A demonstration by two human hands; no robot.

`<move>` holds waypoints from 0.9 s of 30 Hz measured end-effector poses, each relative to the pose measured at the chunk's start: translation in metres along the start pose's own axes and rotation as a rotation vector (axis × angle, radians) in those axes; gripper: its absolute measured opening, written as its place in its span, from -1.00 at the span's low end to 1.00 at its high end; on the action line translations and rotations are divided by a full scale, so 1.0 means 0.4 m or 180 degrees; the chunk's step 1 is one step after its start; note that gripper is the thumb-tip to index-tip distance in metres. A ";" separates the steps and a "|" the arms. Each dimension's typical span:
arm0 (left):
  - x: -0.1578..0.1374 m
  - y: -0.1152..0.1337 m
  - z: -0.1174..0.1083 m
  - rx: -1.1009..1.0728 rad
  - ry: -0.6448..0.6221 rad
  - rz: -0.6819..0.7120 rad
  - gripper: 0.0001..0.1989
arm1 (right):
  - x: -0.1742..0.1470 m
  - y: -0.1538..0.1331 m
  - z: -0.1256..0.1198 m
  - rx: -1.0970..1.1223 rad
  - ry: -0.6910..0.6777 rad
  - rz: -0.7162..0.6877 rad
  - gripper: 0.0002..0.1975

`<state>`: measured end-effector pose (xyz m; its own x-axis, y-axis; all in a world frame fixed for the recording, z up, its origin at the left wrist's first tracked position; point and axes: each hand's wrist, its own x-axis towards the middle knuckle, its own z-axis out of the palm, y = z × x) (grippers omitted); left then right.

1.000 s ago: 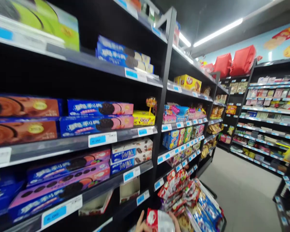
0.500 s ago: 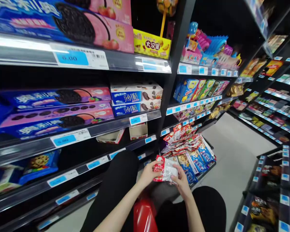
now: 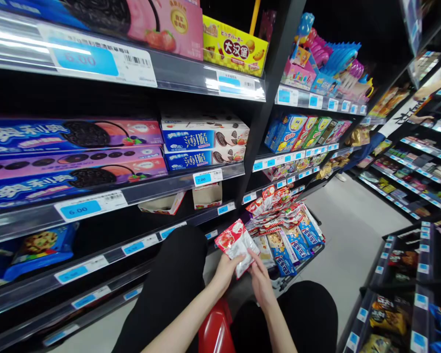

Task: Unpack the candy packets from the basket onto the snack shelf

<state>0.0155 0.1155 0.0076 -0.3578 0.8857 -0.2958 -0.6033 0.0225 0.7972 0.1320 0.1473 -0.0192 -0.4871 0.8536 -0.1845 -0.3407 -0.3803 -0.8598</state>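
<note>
A small red and white snack packet [image 3: 235, 238] is held up in front of my knees, tilted with its red end to the upper left. My left hand [image 3: 225, 272] grips its lower left edge, fingers closed on it. At its right edge, the thumb and fingers of my right hand [image 3: 260, 275] pinch the white part. Just beyond lies a cart or low tray piled with snack bags: blue bags [image 3: 298, 242] at the near side and red bags [image 3: 274, 198] heaped behind them.
Shelves on the left hold blue and pink cookie boxes [image 3: 77, 174] and white cookie boxes [image 3: 191, 139]. Something red and glossy [image 3: 216, 329] shows between my legs. At right stands a low rack [image 3: 393, 274] of snacks. Further along the aisle is another person [image 3: 400, 115].
The packet has turned, its red end swinging up and to the left, and both hands have shifted slightly left with it. Another person has come into view at the upper right.
</note>
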 end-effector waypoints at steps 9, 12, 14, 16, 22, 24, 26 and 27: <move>-0.035 0.082 -0.026 0.1061 -0.1301 -0.1314 -0.46 | 0.026 -0.063 -0.089 -0.0264 0.0298 -0.0169 -0.39; -0.039 0.090 -0.034 0.1151 -0.1746 -0.1425 -0.50 | 0.017 -0.071 -0.087 -0.0287 -0.0229 -0.0096 -0.29; -0.031 0.093 -0.039 0.0966 -0.1676 -0.1371 -0.49 | 0.017 -0.074 -0.090 -0.0533 -0.0259 -0.0264 -0.42; -0.022 0.098 -0.041 0.0673 -0.1447 -0.1302 -0.45 | 0.020 -0.081 -0.099 -0.0840 0.0052 -0.0517 -0.58; -0.067 0.144 -0.005 0.0065 -0.0753 -0.0425 -0.17 | -0.016 -0.127 -0.084 -0.1042 0.0852 -0.0604 -0.56; -0.111 0.173 0.018 -0.0094 -0.0740 -0.0150 -0.07 | -0.055 -0.156 -0.050 -0.1055 0.0730 -0.0581 -0.57; -0.167 0.207 0.035 -0.0195 -0.0789 0.0084 -0.03 | -0.107 -0.191 -0.009 -0.1162 0.0608 -0.0726 -0.62; -0.199 0.225 0.039 -0.0145 -0.0820 0.0157 -0.06 | -0.136 -0.209 0.011 -0.1272 0.0541 -0.0833 -0.66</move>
<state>0.0007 0.0543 0.1109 -0.1977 0.9742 -0.1086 -0.6231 -0.0394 0.7811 0.1835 0.1312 0.0649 -0.2775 0.9606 0.0151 -0.0831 -0.0083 -0.9965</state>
